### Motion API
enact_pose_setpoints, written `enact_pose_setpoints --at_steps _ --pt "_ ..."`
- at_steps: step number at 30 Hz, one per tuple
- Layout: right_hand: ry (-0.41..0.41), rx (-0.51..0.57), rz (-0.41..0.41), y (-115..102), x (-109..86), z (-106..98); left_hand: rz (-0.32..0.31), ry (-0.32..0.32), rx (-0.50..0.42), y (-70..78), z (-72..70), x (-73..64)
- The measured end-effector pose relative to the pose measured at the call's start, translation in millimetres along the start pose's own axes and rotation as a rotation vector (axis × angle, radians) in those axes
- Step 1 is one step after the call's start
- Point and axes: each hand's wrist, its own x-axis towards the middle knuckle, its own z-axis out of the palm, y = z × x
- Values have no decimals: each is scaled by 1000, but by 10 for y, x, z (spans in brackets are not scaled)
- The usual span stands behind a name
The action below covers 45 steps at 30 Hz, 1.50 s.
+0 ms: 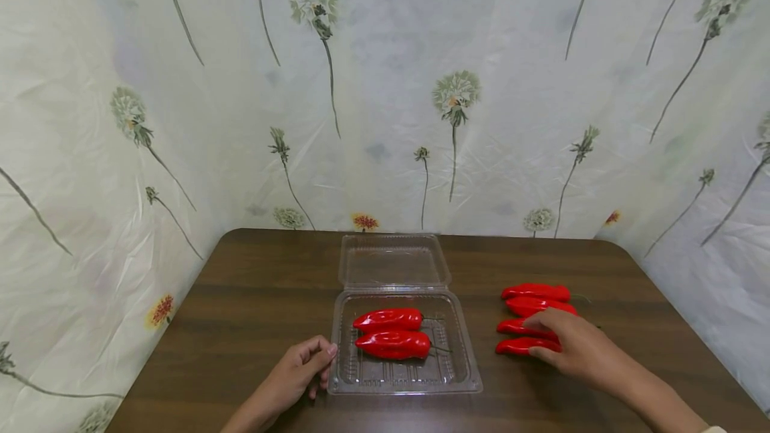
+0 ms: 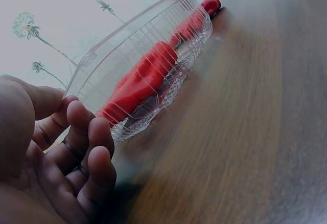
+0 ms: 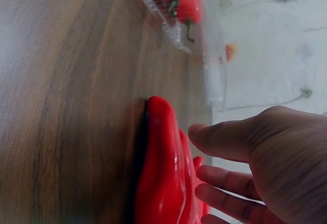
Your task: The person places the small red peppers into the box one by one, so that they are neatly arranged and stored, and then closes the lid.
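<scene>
Reaching seems the step: right grip is wide over loose peppers, left grip pinches the clear box beside it; next, I think, calls for closing softly.

Boxed chilli peppers are gleaming bright red, their stems showing green | four loose chilli peppers are shining matching red | rib-patterned clamshell is looking clear, colourless | tabletop is showing dark-brown, streaky wood grain | backdrop sheet is displaying grey-green dandelions and scattered orange-red blooms on off-white.
</scene>
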Motion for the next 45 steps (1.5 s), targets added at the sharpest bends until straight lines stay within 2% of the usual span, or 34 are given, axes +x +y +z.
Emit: enact_pose_setpoints --at_steps 18,35,45 --pt "-58 0 45 104 -40 128 -1 4 12 -16 -1 6" --pt "-89 8 -2 121 -12 252 -5 16 3 -5 -1 9" --pt "-73 48 -18 96 -27 308 0 4 4 -3 -6 8"
